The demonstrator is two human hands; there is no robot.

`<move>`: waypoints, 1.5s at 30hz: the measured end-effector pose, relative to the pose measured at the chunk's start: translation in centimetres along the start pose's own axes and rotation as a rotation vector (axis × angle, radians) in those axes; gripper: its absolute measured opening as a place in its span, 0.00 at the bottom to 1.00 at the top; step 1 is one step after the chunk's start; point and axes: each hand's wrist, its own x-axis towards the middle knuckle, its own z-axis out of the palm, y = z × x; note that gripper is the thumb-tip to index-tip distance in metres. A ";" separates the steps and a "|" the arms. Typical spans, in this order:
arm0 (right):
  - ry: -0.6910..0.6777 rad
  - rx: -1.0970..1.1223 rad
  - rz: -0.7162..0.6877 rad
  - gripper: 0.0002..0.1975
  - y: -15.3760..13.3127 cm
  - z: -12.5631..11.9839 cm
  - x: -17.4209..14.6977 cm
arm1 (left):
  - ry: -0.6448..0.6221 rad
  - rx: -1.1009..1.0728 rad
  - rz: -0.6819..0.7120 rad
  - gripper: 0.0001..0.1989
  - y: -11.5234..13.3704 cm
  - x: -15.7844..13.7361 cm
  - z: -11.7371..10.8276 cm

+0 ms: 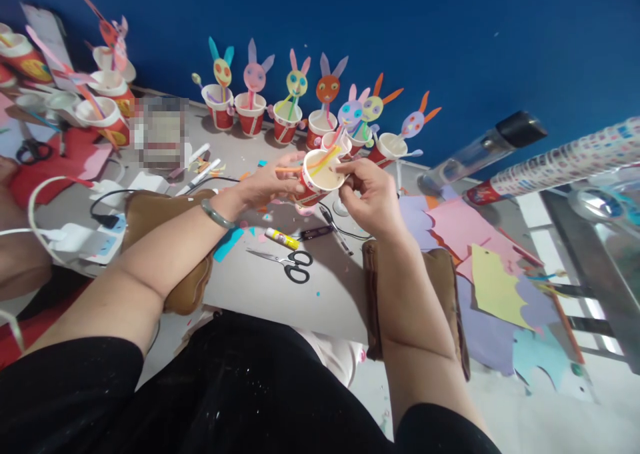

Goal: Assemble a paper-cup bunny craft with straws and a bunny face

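Tilted toward me between both hands is a red and white paper cup [320,182] with a yellow strip across its mouth and an orange strip sticking out to the left. My left hand [277,181] grips the cup's left side. Fingers of my right hand [367,191] pinch at the right rim; a small part there is mostly hidden. Below the cup lie scissors [290,261] with black handles, a yellow glue stick [282,238] and a black pen [336,229].
Several finished rabbit cups [251,111] line the blue wall. Coloured paper sheets [500,284] lie at right, near a tall stack of paper cups [565,161]. Brown cushions [187,294] sit under my forearms. A power strip [107,241] with cables and another person's arm [23,254] are at left.
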 end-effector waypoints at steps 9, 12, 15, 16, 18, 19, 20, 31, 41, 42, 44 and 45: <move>0.039 -0.118 -0.135 0.13 -2.5 -0.3 -0.6 | -0.122 -0.150 -0.027 0.34 -0.4 0.3 0.6; 0.016 -0.134 -0.168 0.12 -2.9 -0.5 -0.8 | -0.157 -0.152 -0.038 0.30 -0.4 0.1 0.4; 0.013 -0.139 -0.196 0.12 -3.2 -0.6 -0.9 | -0.169 -0.173 -0.043 0.28 -0.4 -0.1 0.1; 0.015 -0.142 -0.205 0.11 -3.3 -0.7 -0.9 | -0.177 -0.169 -0.034 0.28 -0.4 -0.1 0.1; 0.015 -0.157 -0.222 0.09 -3.5 -0.8 -1.0 | -0.200 -0.146 -0.006 0.27 -0.5 -0.1 0.0; 0.014 -0.170 -0.230 0.08 -3.6 -0.8 -1.1 | -0.211 -0.132 0.009 0.27 -0.5 -0.1 0.1; 0.011 -0.184 -0.240 0.06 -3.8 -0.9 -1.2 | -0.221 -0.117 0.021 0.26 -0.5 0.0 0.1; -0.071 -0.281 -0.312 0.06 -4.4 0.2 -2.1 | -0.320 -0.092 -0.053 0.36 0.2 -0.8 0.6; -0.082 -0.286 -0.351 0.05 -4.9 -0.4 -2.3 | -0.299 -0.088 -0.037 0.34 0.7 -0.7 0.5; -0.089 -0.279 -0.351 0.05 -5.1 -0.4 -2.3 | -0.318 -0.091 -0.031 0.34 0.8 -0.6 0.4; -0.105 -0.273 -0.355 0.06 -5.3 -0.4 -2.4 | -0.344 -0.098 -0.009 0.33 0.9 -0.7 0.2; -0.112 -0.275 -0.358 0.06 -5.5 -0.5 -2.5 | -0.343 -0.104 0.012 0.33 0.9 -0.7 0.2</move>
